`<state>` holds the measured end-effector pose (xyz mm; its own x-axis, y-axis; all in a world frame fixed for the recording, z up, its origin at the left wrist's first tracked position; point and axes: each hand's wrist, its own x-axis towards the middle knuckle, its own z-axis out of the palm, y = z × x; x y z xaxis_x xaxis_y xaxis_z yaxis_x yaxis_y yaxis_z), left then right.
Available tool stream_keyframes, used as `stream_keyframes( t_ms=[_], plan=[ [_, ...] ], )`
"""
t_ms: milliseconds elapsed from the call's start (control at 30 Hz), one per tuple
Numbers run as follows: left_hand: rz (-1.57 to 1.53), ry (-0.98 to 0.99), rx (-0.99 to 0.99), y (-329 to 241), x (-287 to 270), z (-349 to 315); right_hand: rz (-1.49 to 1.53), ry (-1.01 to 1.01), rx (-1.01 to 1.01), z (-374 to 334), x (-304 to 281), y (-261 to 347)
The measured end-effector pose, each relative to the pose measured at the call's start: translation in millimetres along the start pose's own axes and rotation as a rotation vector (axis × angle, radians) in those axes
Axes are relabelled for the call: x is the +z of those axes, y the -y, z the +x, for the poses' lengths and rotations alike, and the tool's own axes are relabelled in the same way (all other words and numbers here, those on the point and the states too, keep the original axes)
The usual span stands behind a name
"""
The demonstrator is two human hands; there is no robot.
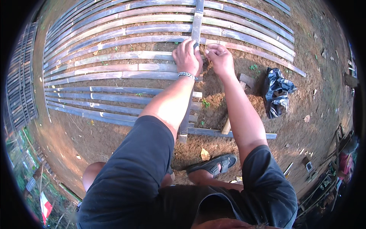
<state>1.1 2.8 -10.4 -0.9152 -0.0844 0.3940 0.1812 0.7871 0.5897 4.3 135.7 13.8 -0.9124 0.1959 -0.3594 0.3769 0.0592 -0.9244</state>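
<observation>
Bamboo slats (152, 55) appear light, stiff; hold them beside the crossbar (197, 26). Left hand (187, 57) touches the crossbar, right hand (222, 61) curls; both grips unclear.

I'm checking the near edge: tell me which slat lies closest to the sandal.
The frame's lowest slat, just above the sandal in view: its right end juts past the right forearm; the slats directly above stop near the crosspiece.
</observation>
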Motion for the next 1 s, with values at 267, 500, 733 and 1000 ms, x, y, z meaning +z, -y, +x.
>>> stream_keyframes(
  t_ms=[267,500,733,1000],
  plan=[
    [-0.075,0.012,0.039,2,-8,-1,-0.474,-0.041,-0.162,0,17,11],
    [-0.107,-0.013,-0.009,7,-3,-3,-0.487,-0.138,-0.234,-27,13,16],
    [-0.031,-0.004,0.004,4,-3,-3,-0.596,-0.240,-0.195,-132,-46,-14],
    [0.157,0.000,-0.136,-14,-4,6,-0.497,-0.233,-0.084,-187,-79,-21]
  ],
)
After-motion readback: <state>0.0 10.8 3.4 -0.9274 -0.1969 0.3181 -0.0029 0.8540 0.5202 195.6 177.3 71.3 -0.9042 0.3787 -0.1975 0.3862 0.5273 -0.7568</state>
